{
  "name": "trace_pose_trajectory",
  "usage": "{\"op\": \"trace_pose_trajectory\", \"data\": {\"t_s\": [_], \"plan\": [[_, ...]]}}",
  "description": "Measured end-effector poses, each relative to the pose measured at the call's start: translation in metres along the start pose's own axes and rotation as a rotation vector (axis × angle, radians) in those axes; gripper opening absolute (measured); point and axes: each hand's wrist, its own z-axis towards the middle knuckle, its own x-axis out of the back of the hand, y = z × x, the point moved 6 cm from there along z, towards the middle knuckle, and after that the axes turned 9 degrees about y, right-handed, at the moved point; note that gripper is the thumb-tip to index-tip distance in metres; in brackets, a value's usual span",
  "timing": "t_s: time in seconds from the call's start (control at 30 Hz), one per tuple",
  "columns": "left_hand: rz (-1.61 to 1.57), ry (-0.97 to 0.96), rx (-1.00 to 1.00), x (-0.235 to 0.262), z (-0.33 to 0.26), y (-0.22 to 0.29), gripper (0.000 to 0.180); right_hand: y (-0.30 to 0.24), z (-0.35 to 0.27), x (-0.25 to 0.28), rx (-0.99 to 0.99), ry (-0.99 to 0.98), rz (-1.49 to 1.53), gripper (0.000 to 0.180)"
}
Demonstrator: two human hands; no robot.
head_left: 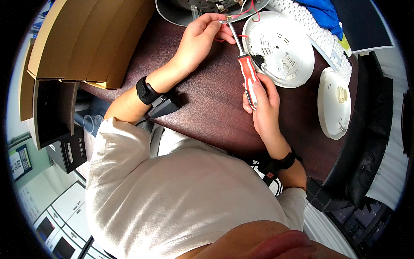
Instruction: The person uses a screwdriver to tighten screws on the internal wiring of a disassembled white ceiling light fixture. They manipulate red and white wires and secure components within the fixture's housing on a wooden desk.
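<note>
My right hand (266, 99) is wrapped round the red, white and black handle of a screwdriver (246, 71). Its metal shaft slants up and to the left, ending at the fingers of my left hand (205, 34). Those fingers are pinched on a small brass-coloured piece (229, 18) with thin red wire (243, 15) running from it; the screwdriver tip meets or overlaps this piece. Just right of the shaft lies a round white plastic base (297, 47) with slots, and a red wire end at its left edge. Behind my left hand stands a grey metal bowl-like housing (179, 11), partly cut off.
A white round cover (330, 108) lies at the right edge of the dark brown table (207, 101). Beyond the base are a white keyboard (319, 36) and a blue cloth (323, 17). Cardboard boxes (95, 39) stand at the left. A black device (164, 106) sits beside my left forearm.
</note>
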Motion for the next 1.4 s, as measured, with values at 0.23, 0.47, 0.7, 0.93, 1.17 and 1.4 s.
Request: {"op": "trace_pose_trajectory", "data": {"t_s": [0.23, 0.47, 0.7, 0.93, 1.17, 1.4], "plan": [[0.075, 0.045, -0.058, -0.002, -0.002, 0.008, 0.028, -0.004, -0.002, -0.004, 0.006, -0.005, 0.028, 0.027], [0.134, 0.066, -0.105, -0.002, -0.002, 0.01, 0.027, -0.004, 0.0, -0.004, 0.009, -0.019, 0.009, 0.027], [0.155, 0.067, -0.133, -0.002, -0.002, 0.011, 0.026, -0.005, 0.001, -0.006, 0.009, 0.013, 0.0, 0.027], [0.202, 0.071, -0.151, -0.003, -0.002, 0.014, 0.025, -0.006, 0.001, -0.007, 0.022, -0.002, -0.01, 0.027], [0.208, 0.097, -0.172, -0.001, 0.0, 0.012, 0.022, -0.007, 0.002, -0.007, 0.045, -0.002, -0.035, 0.026], [0.424, 0.169, -0.347, 0.004, -0.002, 0.019, 0.021, -0.011, 0.001, -0.006, 0.123, 0.012, -0.121, 0.026]]}}
